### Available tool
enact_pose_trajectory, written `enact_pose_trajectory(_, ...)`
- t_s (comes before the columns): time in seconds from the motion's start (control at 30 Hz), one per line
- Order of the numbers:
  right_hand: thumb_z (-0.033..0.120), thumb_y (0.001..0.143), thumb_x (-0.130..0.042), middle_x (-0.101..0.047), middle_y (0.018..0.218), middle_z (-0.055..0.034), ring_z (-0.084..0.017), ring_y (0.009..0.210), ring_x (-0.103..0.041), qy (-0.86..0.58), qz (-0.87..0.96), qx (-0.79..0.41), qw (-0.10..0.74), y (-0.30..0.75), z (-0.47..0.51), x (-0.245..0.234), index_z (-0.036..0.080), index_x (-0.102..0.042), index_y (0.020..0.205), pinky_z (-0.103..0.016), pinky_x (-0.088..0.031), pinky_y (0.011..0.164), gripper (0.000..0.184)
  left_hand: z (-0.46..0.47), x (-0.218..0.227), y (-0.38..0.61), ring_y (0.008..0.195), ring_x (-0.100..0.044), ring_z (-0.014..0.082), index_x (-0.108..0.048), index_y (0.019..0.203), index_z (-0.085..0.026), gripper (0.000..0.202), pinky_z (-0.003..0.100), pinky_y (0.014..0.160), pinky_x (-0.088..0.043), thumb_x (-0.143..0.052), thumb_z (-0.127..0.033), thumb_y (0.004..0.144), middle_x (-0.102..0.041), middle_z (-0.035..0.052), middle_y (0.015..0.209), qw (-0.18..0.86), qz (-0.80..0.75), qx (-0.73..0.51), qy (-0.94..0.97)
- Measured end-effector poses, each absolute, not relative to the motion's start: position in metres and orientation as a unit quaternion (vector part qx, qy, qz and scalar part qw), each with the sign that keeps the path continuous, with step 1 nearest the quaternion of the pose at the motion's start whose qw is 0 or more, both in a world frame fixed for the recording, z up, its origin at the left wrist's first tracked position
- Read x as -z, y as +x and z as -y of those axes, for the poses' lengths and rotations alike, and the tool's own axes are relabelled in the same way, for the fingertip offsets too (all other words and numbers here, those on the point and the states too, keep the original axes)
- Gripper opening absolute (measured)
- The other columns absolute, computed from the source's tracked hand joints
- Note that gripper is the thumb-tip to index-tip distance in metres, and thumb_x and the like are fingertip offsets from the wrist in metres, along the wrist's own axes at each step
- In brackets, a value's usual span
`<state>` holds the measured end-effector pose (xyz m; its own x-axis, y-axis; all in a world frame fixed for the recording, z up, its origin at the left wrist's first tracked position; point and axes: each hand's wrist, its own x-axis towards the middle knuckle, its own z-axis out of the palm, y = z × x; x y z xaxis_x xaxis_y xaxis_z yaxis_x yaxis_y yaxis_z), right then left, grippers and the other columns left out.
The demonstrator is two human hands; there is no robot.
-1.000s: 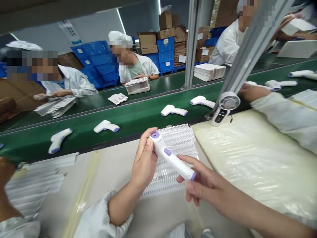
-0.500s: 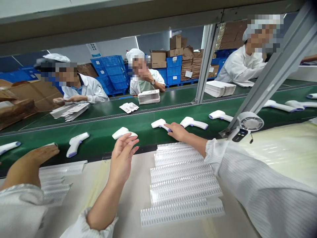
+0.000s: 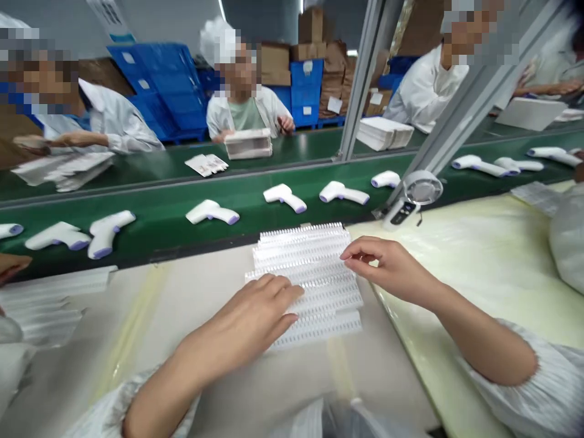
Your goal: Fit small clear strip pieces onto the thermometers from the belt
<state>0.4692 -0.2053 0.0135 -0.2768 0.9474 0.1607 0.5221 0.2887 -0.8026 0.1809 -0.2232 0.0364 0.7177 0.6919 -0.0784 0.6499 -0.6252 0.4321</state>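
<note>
My left hand (image 3: 255, 316) lies flat, fingers stretched out, on the near left part of a pile of white ribbed plastic strips (image 3: 310, 267) on the pale worktop. My right hand (image 3: 387, 264) hovers at the pile's right edge, thumb and fingers pinched on the end of one strip. Beyond the pile, several white and purple forehead thermometers lie on the green conveyor belt (image 3: 159, 194); the nearest thermometer (image 3: 285, 196) lies just past the strips.
A small white desk fan (image 3: 413, 194) stands at the belt's edge by a slanted metal post (image 3: 460, 115). Yellowish plastic sheeting (image 3: 479, 267) covers the worktop on the right. More strips (image 3: 50, 298) lie at the left. People in white coats sit across the belt with paper stacks.
Both hands came back from the belt to the strip pile. One second ago they held a thermometer; half a second ago my right hand was setting it on the belt.
</note>
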Motion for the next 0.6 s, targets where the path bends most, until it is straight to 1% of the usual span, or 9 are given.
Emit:
enact_pose_trajectory(0.07, 0.024, 0.087, -0.066, -0.073, 0.081, -0.0014, -0.017, 0.067, -0.064, -0.490, 0.742, -0.354, 0.290, 0.474, 0.225, -0.012, 0.024, -0.076, 0.083, -0.029, -0.048, 0.061, 0.010, 0.233, -0.026, 0.199, 0.096, -0.060, 0.0293, -0.068, 0.115, -0.021, 0.023, 0.041, 0.086, -0.050, -0.053, -0.028, 0.099, -0.067, 0.0111, 0.106, 0.188, -0.362, -0.024, 0.913)
enact_pose_trajectory(0.13, 0.018, 0.086, -0.067, -0.071, 0.075, 0.0004, -0.016, 0.064, -0.062, -0.463, 0.767, -0.370, 0.246, 0.473, 0.235, -0.009, 0.024, -0.075, 0.081, -0.028, -0.045, 0.060, 0.011, 0.238, -0.015, 0.211, 0.097, -0.060, 0.0309, -0.067, 0.113, -0.019, 0.022, 0.043, 0.087, -0.049, -0.053, -0.029, 0.100, -0.067, 0.0125, 0.105, 0.180, -0.363, -0.017, 0.914)
enact_pose_trajectory(0.2, 0.012, 0.084, -0.066, -0.070, 0.073, 0.0008, -0.016, 0.065, -0.061, -0.446, 0.794, -0.354, 0.211, 0.468, 0.240, -0.003, 0.023, -0.073, 0.079, -0.027, -0.043, 0.061, 0.014, 0.241, -0.005, 0.216, 0.097, -0.060, 0.0305, -0.067, 0.113, -0.018, 0.024, 0.043, 0.088, -0.049, -0.050, -0.031, 0.102, -0.067, 0.0125, 0.104, 0.193, -0.359, -0.016, 0.913)
enact_pose_trajectory(0.3, 0.006, 0.085, -0.064, -0.071, 0.077, -0.0018, -0.018, 0.070, -0.062, -0.435, 0.834, -0.297, 0.166, 0.459, 0.244, 0.006, 0.020, -0.070, 0.080, -0.028, -0.042, 0.063, 0.016, 0.244, 0.002, 0.218, 0.096, -0.061, 0.0274, -0.067, 0.111, -0.019, 0.027, 0.041, 0.091, -0.049, -0.046, -0.033, 0.104, -0.066, 0.0105, 0.102, 0.225, -0.353, -0.039, 0.908)
enact_pose_trajectory(0.47, 0.007, 0.091, -0.059, -0.070, 0.082, -0.0045, -0.020, 0.076, -0.064, -0.417, 0.877, -0.212, 0.114, 0.455, 0.248, 0.013, 0.018, -0.067, 0.084, -0.030, -0.043, 0.066, 0.015, 0.247, 0.003, 0.221, 0.091, -0.062, 0.0262, -0.067, 0.106, -0.019, 0.029, 0.041, 0.090, -0.050, -0.041, -0.033, 0.105, -0.066, 0.0096, 0.096, 0.254, -0.358, -0.063, 0.896)
enact_pose_trajectory(0.6, 0.008, 0.093, -0.059, -0.070, 0.083, -0.0054, -0.021, 0.077, -0.065, -0.418, 0.883, -0.195, 0.093, 0.456, 0.250, 0.011, 0.017, -0.066, 0.085, -0.031, -0.043, 0.066, 0.013, 0.248, 0.005, 0.223, 0.089, -0.062, 0.0259, -0.067, 0.107, -0.019, 0.029, 0.041, 0.088, -0.050, -0.041, -0.030, 0.106, -0.066, 0.0098, 0.096, 0.256, -0.354, -0.056, 0.898)
